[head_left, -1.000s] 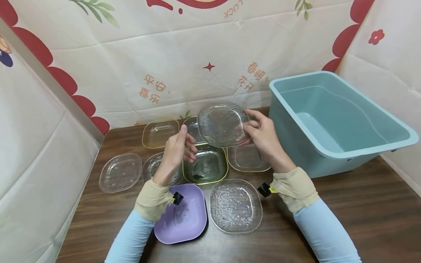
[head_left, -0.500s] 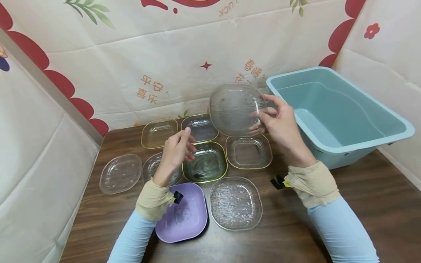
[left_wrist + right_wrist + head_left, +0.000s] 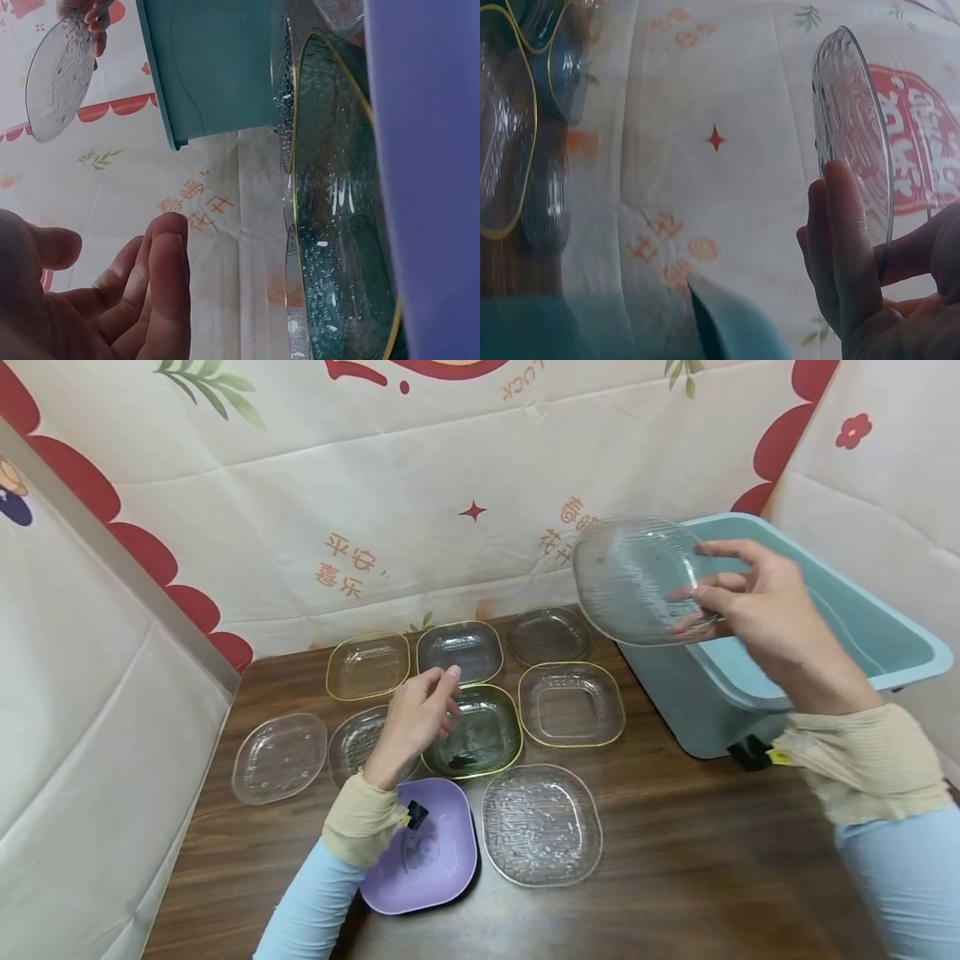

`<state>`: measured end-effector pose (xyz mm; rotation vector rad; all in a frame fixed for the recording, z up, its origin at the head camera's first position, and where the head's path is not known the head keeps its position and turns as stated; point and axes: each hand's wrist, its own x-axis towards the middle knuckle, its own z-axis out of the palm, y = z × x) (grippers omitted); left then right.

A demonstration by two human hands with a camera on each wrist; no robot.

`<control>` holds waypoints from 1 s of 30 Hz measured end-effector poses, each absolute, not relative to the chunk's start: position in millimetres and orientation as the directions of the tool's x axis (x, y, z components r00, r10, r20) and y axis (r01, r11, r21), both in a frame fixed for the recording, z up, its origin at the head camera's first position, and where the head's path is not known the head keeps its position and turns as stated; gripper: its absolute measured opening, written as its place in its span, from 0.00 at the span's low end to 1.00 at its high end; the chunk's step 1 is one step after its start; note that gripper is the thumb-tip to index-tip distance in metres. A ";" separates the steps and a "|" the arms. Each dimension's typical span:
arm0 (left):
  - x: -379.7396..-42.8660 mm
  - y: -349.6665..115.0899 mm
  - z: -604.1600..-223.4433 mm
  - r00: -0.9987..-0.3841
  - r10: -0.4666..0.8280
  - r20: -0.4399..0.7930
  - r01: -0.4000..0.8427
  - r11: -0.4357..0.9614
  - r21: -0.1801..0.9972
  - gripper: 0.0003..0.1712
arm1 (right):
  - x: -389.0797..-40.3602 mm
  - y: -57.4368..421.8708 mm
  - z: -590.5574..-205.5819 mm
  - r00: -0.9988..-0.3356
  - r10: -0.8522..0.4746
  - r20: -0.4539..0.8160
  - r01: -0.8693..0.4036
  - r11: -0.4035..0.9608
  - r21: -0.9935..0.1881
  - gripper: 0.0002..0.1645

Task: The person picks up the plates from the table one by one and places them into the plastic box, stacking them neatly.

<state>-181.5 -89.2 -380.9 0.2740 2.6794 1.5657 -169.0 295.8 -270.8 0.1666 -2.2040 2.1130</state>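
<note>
A clear rippled plate point(image 3: 628, 583) hangs in the air by the near left rim of the blue-green tub point(image 3: 723, 681). My right hand point(image 3: 780, 610) pinches that plate at its right edge, thumb on one face and fingers on the other, as the right wrist view shows. Over the table, by the dark green dish with a yellow rim point(image 3: 480, 735), hovers my left hand point(image 3: 420, 714). Its fingers are loosely bent and hold nothing. Below the left wrist lies a purple square plate point(image 3: 442, 860), partly hidden by the forearm.
More clear plates lie on the wooden table point(image 3: 660, 877): a textured one point(image 3: 542, 827) in front, a dotted one point(image 3: 277, 760) at left, several yellow-rimmed ones, including one at right point(image 3: 572, 703), and a dark one point(image 3: 549, 637) behind. A printed cloth point(image 3: 420, 485) hangs behind.
My right hand has carried the clear plate rightward and up, from above the dishes to the tub's near left rim, uncovering the dark plate behind. My left hand has barely moved.
</note>
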 end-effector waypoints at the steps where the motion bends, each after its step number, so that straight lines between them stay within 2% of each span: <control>1: -181.2 -87.9 -381.9 -0.983 0.172 0.061 0.137 0.478 0.868 0.30 | -169.2 303.3 -268.8 -0.991 -0.028 0.127 -0.128 0.029 -0.991 0.34; 9: -175.5 -84.2 -387.4 -0.977 0.212 0.041 0.140 0.477 0.868 0.28 | -188.3 346.8 -255.1 -0.995 -0.049 0.090 -0.092 0.027 -0.995 0.26; 12: -174.5 -84.9 -388.9 -0.975 0.218 0.038 0.141 0.479 0.866 0.27 | -197.9 358.6 -250.9 -0.998 -0.031 0.052 -0.055 0.103 -0.993 0.26; 19: -174.7 -84.6 -387.0 -0.976 0.211 0.053 0.148 0.467 0.872 0.25 | -221.9 381.9 -237.6 -0.999 0.035 0.008 0.003 0.306 -0.952 0.32; 30: -172.3 -84.4 -385.5 -0.975 0.217 0.040 0.142 0.477 0.867 0.23 | -252.6 408.3 -243.0 -0.986 0.133 -0.098 0.156 0.565 -0.810 0.31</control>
